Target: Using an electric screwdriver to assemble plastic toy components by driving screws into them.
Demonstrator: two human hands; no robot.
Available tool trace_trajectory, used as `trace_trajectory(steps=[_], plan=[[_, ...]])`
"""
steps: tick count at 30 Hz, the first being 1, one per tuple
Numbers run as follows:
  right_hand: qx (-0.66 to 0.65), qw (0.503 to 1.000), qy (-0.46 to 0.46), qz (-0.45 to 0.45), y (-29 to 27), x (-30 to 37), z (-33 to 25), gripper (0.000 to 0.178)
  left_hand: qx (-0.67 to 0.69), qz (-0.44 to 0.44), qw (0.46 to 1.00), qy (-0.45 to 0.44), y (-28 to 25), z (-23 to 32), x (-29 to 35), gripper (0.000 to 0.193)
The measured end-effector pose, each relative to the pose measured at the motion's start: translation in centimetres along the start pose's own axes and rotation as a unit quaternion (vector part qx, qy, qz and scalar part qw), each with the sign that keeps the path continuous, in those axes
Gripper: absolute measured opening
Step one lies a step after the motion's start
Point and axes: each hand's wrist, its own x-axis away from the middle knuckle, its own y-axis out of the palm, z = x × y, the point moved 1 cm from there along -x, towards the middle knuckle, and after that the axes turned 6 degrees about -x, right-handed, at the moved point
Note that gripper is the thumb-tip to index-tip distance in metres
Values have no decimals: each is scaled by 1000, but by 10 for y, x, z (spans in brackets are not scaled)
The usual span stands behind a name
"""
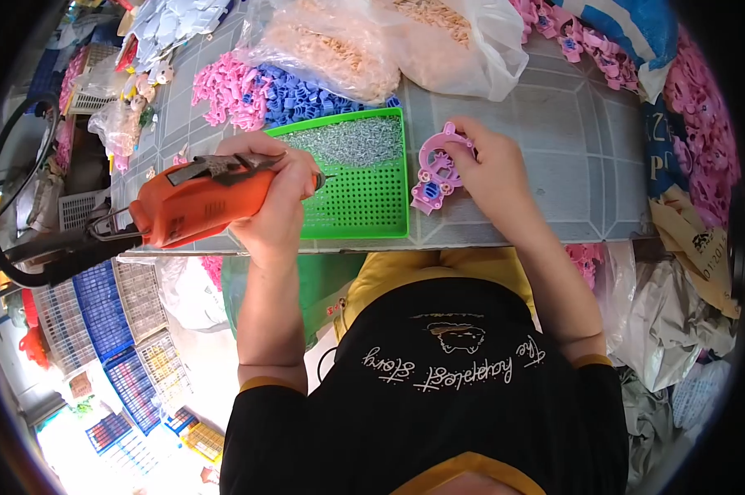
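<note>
My left hand (277, 194) is wrapped round an orange electric screwdriver (211, 206), held level with its thin bit pointing right. The bit hangs over a green perforated tray (406, 177), whose far part holds a heap of small silver screws (352, 139). Just right of the tray, my right hand (498, 169) grips a pink plastic toy part (427, 186) by its ring-shaped end, fingers closed on the rim. That part has a round opening, a small blue piece at its near end and little flower-like details. It is at or just above the tabletop; I cannot tell which.
Piles of pink pieces (228, 89) and blue pieces (319, 89) lie behind the tray on the grey table (566, 173). Clear bags of peach-coloured parts (331, 49) stand farther back. More pink parts (702, 124) are heaped at right. A black cable (1, 190) hangs at left, above stacked crates (100, 309).
</note>
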Motion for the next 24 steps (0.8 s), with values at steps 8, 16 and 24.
trace_trajectory(steps=[8, 16, 24], plan=[[-6, 1000, 26, -3, 1, -1, -2, 23, 0, -11, 1000, 6, -6, -7, -1, 29], [-12, 1000, 15, -2, -1, -1, -1, 21, 31, 10, 999, 21, 0, -6, -1, 34], [7, 1000, 20, -1, -4, 1, -2, 23, 127, -63, 986, 84, 27, 27, -5, 27]])
